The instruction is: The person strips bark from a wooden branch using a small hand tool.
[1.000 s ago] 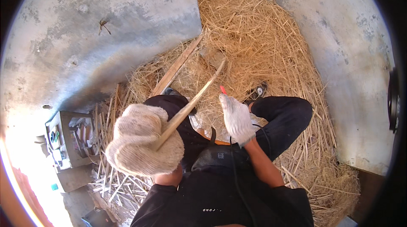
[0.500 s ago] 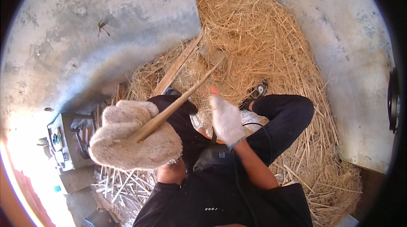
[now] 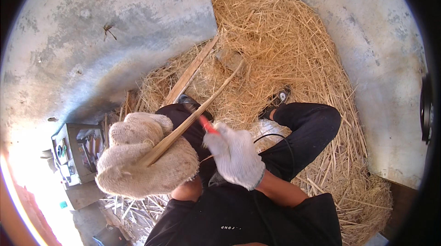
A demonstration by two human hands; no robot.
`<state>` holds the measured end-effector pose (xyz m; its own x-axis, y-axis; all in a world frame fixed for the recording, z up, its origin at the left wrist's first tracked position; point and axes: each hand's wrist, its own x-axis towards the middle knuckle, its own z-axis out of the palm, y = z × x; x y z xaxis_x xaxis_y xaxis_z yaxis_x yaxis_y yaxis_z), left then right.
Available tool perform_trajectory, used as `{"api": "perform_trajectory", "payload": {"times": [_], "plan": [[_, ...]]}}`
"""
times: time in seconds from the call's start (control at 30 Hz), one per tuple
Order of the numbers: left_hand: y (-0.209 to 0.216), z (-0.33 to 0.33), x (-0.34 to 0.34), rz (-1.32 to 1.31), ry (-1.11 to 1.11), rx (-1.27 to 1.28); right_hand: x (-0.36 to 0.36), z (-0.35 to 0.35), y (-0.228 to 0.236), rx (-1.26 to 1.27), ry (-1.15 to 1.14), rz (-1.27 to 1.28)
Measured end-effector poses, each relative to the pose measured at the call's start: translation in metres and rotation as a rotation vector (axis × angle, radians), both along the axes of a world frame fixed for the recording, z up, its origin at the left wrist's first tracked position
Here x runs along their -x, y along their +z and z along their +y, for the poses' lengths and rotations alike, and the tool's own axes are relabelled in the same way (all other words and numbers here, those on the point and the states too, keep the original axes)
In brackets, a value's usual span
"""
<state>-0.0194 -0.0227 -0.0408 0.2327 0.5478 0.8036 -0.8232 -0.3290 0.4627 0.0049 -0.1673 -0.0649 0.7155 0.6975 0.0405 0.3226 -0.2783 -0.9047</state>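
My left hand (image 3: 133, 170), in a thick knitted glove, looms large and near, with its fingers wrapped round a long pale wooden stick (image 3: 202, 107). The stick slants up and to the right and narrows toward its far end. My right hand (image 3: 241, 159), in a white knitted glove, grips a knife-like tool with a red handle (image 3: 207, 124). This tool lies close beside the stick's middle; its far end is blurred, so I cannot tell whether it touches the wood.
Loose straw-like shavings (image 3: 275, 39) cover the floor around my bent legs. A flat wooden plank (image 3: 192, 69) rests on them to the left. Weathered concrete walls (image 3: 115, 25) stand at both sides, and a small shelf unit (image 3: 78, 154) holds tools at the left. A black cable (image 3: 287, 141) loops near my right knee.
My right hand has moved left and back toward me, bringing the red-handled tool alongside the stick. My left hand and the stick have barely shifted.
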Motion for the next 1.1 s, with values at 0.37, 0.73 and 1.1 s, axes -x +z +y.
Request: {"api": "perform_trajectory", "payload": {"times": [0.37,0.73,1.1], "plan": [[-0.006,-0.001,0.000,-0.039,0.052,0.001,-0.027,-0.009,-0.027,-0.015,-0.096,-0.006],[0.001,-0.003,0.001,-0.066,0.074,-0.008,-0.043,-0.012,-0.135,0.259,-0.313,-0.019],[0.001,-0.006,-0.005,-0.108,0.092,0.017,-0.016,-0.006,-0.091,-0.086,-0.235,-0.061]]}}
